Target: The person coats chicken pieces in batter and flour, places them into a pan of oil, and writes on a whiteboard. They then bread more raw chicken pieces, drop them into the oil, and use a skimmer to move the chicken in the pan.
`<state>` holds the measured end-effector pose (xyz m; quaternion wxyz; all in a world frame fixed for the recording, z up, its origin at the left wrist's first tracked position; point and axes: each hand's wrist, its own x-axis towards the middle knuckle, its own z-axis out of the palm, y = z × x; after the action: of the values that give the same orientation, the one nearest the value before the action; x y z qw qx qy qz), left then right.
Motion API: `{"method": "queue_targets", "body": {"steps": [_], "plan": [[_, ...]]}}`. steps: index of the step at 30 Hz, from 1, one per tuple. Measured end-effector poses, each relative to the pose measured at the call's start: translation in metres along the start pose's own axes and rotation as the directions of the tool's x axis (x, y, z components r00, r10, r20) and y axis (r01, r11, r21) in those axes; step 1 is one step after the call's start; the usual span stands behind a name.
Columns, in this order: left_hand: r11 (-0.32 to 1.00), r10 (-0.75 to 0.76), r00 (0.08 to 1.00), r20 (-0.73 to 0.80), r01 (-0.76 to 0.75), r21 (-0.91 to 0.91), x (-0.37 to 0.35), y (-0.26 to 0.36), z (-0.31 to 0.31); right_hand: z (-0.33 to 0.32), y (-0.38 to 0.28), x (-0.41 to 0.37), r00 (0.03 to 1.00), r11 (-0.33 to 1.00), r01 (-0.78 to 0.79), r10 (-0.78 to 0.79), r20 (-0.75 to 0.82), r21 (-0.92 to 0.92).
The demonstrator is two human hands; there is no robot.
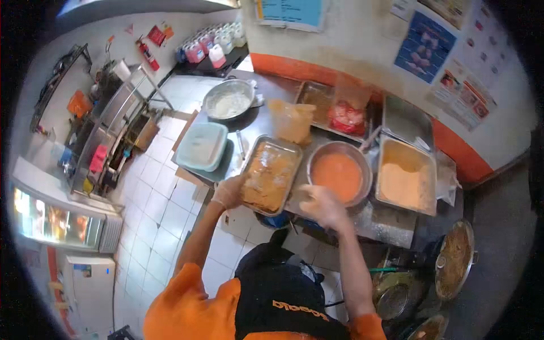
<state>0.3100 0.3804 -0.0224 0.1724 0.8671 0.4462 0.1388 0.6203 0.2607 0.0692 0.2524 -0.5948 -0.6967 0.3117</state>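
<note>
Steadying the tray [250,170] on the counter: left hand [228,191] grips its rim at 8 o'clock. Right hand [323,205] is blurred, grip indiscernible, at the tray's 4 o'clock beside the bowl [310,169]. Holding the tray level and firm seems best.

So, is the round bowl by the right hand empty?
No, the bowl holds orange liquid nearly up to its rim.
</note>
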Motion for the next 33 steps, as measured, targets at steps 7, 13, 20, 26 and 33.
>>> {"method": "queue_targets", "body": {"steps": [7, 13, 20, 26, 33], "plan": [[0.878, 0.05, 0.849, 0.526, -0.288, 0.382, 0.03, -0.043, 0.015, 0.124, 0.063, 0.14, 0.876, 0.861, 0.08, 0.179, 0.448, -0.502], [0.856, 0.013, 0.698, 0.716, -0.377, 0.353, 0.06, -0.029, -0.013, 0.101, 0.038, 0.142, 0.818, 0.863, 0.092, 0.219, 0.532, -0.496], [0.952, 0.176, 0.718, 0.674, -0.298, 0.069, 0.054, -0.07, 0.0, 0.12, 0.088, 0.126, 0.913, 0.951, -0.093, 0.2, 0.356, -0.295], [0.988, 0.145, 0.855, 0.497, -0.155, -0.022, 0.055, -0.012, -0.079, 0.053, 0.026, 0.094, 0.997, 0.98, -0.038, 0.051, -0.064, 0.193], [0.931, 0.36, 0.894, 0.266, -0.362, -0.042, 0.065, 0.048, -0.116, 0.017, 0.039, -0.021, 0.859, 0.813, -0.017, 0.309, -0.407, 0.582]]}}
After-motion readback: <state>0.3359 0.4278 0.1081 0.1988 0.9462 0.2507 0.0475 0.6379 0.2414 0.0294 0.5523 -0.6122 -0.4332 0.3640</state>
